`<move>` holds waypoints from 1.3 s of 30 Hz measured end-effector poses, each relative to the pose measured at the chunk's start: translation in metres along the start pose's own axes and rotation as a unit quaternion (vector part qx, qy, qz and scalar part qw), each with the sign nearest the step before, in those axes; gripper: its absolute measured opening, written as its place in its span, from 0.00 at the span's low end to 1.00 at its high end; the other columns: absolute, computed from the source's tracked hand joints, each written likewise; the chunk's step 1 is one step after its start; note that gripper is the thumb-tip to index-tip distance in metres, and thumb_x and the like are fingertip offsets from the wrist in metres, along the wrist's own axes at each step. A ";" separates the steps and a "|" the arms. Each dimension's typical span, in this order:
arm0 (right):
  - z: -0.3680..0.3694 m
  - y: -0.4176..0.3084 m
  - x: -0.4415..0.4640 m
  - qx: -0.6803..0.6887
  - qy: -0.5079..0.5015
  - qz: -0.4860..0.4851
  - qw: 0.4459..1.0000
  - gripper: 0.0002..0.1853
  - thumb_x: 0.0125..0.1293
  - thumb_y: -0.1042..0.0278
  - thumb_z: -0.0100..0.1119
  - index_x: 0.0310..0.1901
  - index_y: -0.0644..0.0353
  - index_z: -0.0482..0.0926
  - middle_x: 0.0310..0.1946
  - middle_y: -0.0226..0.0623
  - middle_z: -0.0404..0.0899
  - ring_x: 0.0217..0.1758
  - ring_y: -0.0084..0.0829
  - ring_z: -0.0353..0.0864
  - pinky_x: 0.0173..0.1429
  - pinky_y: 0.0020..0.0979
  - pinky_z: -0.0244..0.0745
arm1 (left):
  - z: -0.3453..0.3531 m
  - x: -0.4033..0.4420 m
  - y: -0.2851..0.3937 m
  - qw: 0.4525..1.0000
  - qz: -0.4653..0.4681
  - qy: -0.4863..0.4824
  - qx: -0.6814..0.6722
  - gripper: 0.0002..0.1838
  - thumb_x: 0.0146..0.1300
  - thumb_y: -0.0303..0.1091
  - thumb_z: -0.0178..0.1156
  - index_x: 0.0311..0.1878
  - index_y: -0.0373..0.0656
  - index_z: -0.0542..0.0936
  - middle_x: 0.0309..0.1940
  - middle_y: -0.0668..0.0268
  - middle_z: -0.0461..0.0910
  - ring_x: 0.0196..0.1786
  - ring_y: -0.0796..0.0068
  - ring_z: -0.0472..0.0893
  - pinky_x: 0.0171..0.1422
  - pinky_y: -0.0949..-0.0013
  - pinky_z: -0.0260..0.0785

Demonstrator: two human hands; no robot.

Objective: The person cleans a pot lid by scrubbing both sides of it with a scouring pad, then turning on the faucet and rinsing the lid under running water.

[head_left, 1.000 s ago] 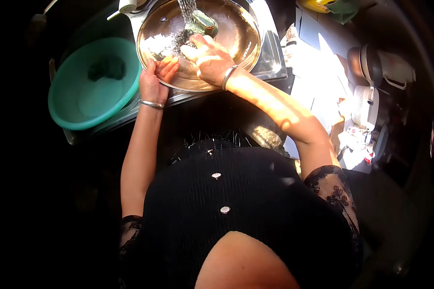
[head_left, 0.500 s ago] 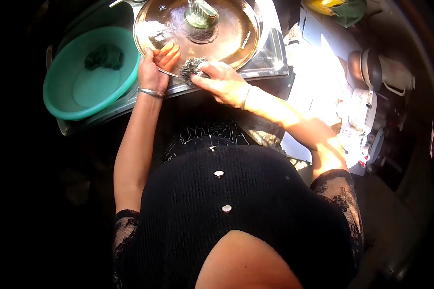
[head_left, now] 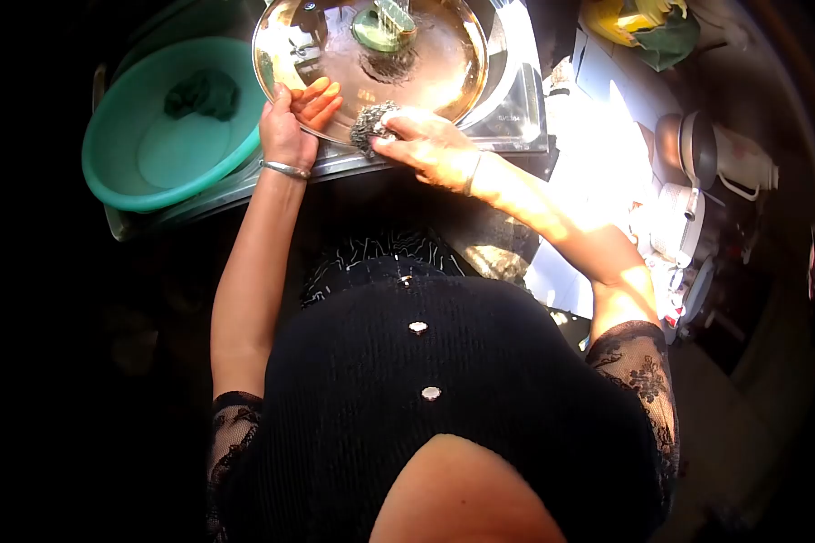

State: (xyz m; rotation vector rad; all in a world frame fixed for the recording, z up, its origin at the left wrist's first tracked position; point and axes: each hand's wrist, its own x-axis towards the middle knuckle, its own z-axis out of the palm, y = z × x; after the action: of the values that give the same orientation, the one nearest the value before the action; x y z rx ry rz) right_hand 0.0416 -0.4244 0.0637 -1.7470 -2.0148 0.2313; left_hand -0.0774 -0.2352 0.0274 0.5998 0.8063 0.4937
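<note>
A round glass pot lid with a shiny metal rim is held over the sink. My left hand, with a bangle at the wrist, grips its lower left rim; the fingers show orange through the glass. In my right hand is a grey steel wool scrubber, pressed to the lid's near rim. A green object appears at the lid's middle; whether it lies on the glass or behind it I cannot tell.
On the left a green plastic basin stands on the steel sink's edge, with a dark cloth inside. A pan, a white jug and other kitchenware are at right. A yellow item sits at top right.
The steel wool and my right hand have shifted slightly right along the rim. My left hand keeps its grip on the lid. The view has tilted a little.
</note>
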 end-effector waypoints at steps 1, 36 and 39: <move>0.007 -0.002 0.006 -0.006 0.012 -0.019 1.000 0.25 0.45 0.77 0.61 0.50 0.55 0.76 0.45 0.42 0.72 0.48 0.42 0.74 0.49 0.36 0.73 | 0.001 0.000 0.001 1.000 0.000 0.003 0.002 0.22 0.75 0.43 0.33 0.41 0.32 0.67 0.46 0.40 0.77 0.50 0.42 0.78 0.56 0.46 0.74; -0.026 0.045 -0.045 -0.067 -0.072 0.000 0.995 0.19 0.58 0.72 0.55 0.53 0.53 0.76 0.49 0.41 0.72 0.51 0.43 0.73 0.53 0.36 0.73 | 0.002 0.000 -0.004 0.999 0.008 0.014 -0.031 0.17 0.75 0.43 0.36 0.40 0.36 0.62 0.38 0.44 0.79 0.40 0.46 0.82 0.43 0.51 0.81; -0.010 0.018 -0.004 -0.036 -0.066 -0.068 0.995 0.19 0.59 0.68 0.51 0.54 0.53 0.75 0.47 0.35 0.70 0.49 0.38 0.71 0.51 0.35 0.72 | 0.002 0.001 -0.005 0.999 0.008 0.011 -0.033 0.17 0.75 0.43 0.36 0.40 0.36 0.62 0.38 0.44 0.79 0.40 0.46 0.82 0.43 0.51 0.81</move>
State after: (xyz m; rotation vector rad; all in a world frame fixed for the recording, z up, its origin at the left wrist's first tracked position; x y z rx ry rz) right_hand 0.0620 -0.4270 0.0641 -1.6675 -2.2524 0.2384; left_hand -0.0747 -0.2385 0.0248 0.5418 0.8038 0.5399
